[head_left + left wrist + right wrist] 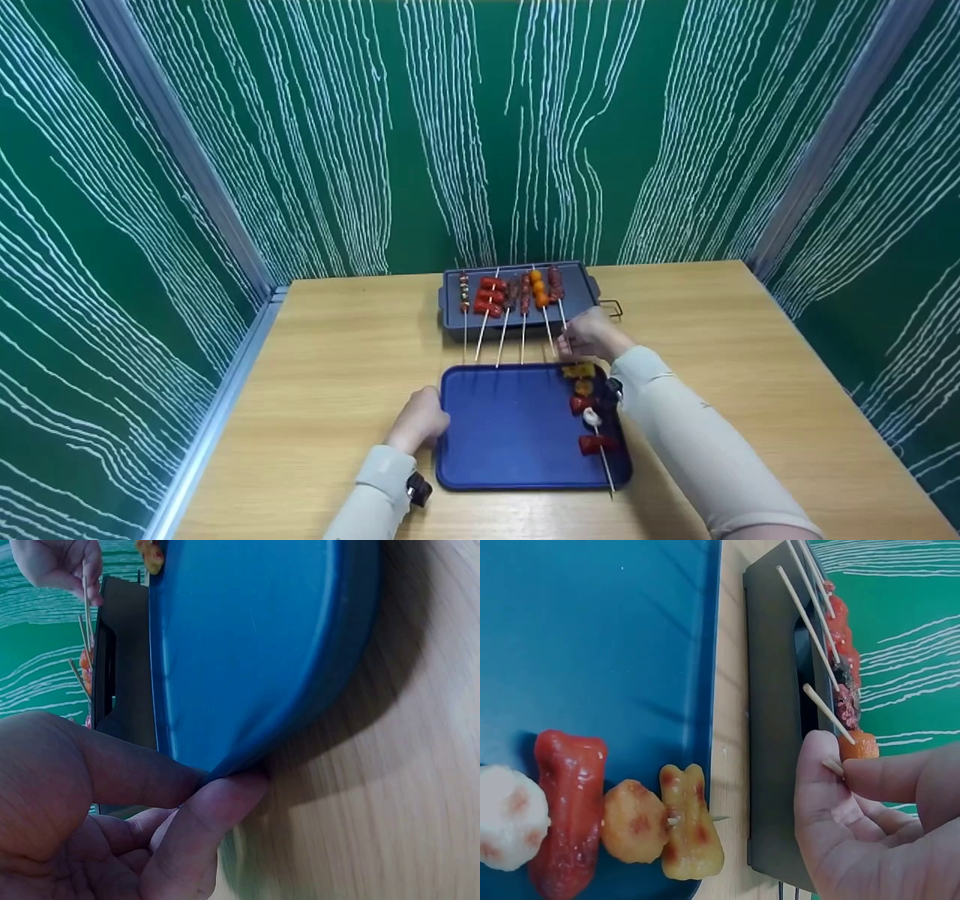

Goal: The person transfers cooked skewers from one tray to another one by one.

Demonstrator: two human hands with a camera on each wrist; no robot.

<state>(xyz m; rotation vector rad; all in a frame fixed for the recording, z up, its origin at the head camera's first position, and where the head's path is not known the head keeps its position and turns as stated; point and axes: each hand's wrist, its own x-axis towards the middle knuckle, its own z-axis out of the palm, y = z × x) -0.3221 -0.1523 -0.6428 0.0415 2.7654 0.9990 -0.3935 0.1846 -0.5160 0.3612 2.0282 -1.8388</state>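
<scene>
While the left hand (420, 420) pinches the left rim of a blue tray (510, 427) between thumb and finger, the right hand (592, 335) reaches over to the grill (579, 289), and I can see its thumb and forefinger closed on the bare stick end of the rightmost meat skewer (556, 283). That skewer's food end lies on the dark grill plate, just beside one of orange balls (539, 289). Further left are a reddish meat skewer (525, 292), a darker one (513, 292), one with three red pieces (490, 296) and one of small mixed bits (464, 291), all with their sticks poking out over the near edge toward the tray. A wire handle (613, 308) juts from the grill's right side. The tray sits nearer the person, a strip of wooden table (337, 360) showing between the two. Along its right side lies a mixed skewer (581, 405): yellow piece farthest away, then an orange round, red, white, and red again, its stick crossing the near rim.
</scene>
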